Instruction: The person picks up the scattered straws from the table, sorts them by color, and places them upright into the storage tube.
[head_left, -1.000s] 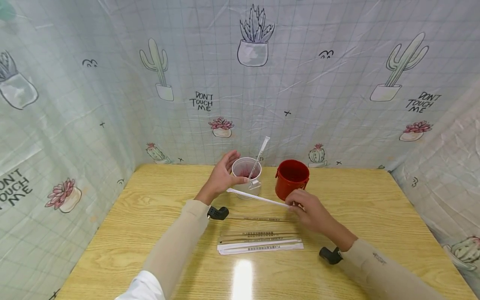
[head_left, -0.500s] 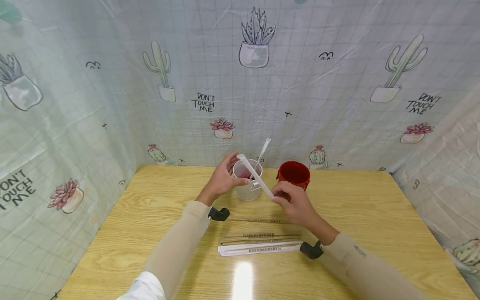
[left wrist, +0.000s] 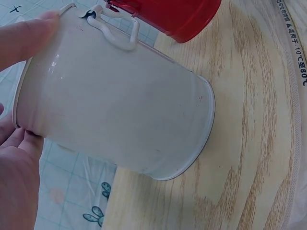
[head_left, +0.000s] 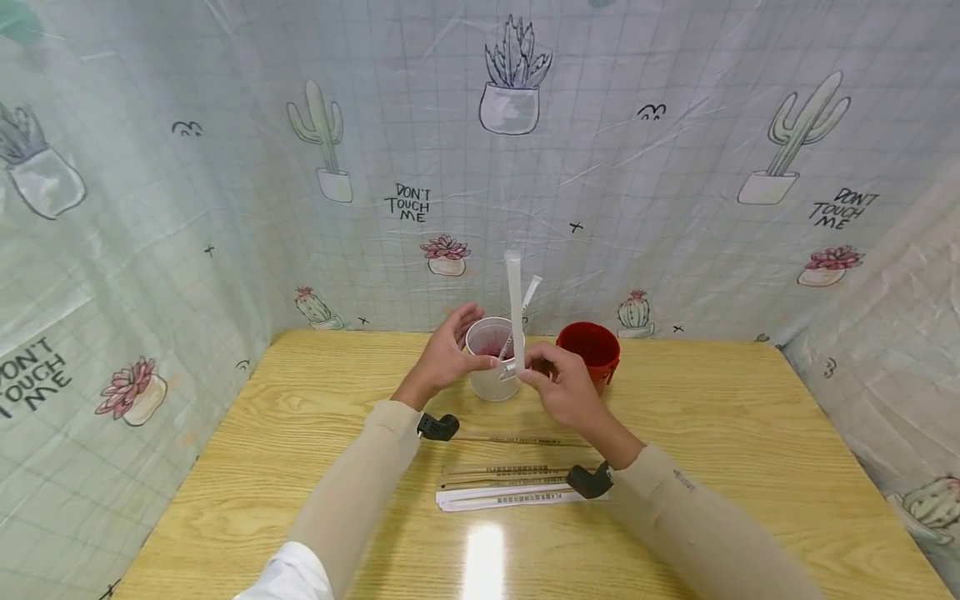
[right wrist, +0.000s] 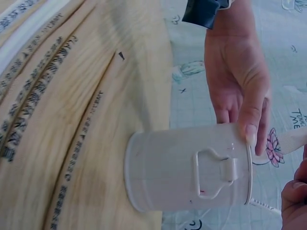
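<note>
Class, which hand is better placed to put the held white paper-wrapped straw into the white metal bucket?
Probably the right hand: it pinches the straw by one end beside the bucket, while the left hand grips the bucket near its rim.

The white bucket (left wrist: 120, 96) looks like smooth painted metal, the red bucket (left wrist: 180, 17) glossy, the held strip (head_left: 515, 308) papery, the tabletop (head_left: 712, 433) shiny wood.

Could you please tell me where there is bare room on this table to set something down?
The table is bare left of the left sleeve and right of the red bucket and right sleeve. The middle is crowded: left hand, right hand, white bucket, wrapped straws.
</note>
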A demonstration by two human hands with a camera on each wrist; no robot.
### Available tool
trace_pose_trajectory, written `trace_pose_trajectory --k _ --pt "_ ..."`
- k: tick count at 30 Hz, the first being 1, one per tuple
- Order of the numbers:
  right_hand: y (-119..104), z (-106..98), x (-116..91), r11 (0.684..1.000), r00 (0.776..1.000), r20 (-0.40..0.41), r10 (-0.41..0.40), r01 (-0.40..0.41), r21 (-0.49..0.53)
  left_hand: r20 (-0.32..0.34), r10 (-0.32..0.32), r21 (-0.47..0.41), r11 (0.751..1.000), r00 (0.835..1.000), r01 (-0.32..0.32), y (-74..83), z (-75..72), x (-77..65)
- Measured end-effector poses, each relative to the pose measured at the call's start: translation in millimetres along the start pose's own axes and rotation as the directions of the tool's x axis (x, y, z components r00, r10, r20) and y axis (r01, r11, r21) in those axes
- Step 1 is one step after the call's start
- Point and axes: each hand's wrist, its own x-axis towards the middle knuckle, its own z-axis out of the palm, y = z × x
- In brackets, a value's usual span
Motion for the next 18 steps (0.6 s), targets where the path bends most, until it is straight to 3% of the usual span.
trace_pose_trajectory --k 7,18 --pt "1 3 17 1.000 1.000 -0.023 -0.017 0.016 -0.022 0.001 0.002 0.011 1.000 1.000 -0.002 0.7 -1.1 3.1" --pt "6 4 40 0.994 0.992 -0.061 0.107 -0.109 -0.024 0.006 -0.011 0.010 1.000 1.000 0.011 -0.4 -1.2 3.0"
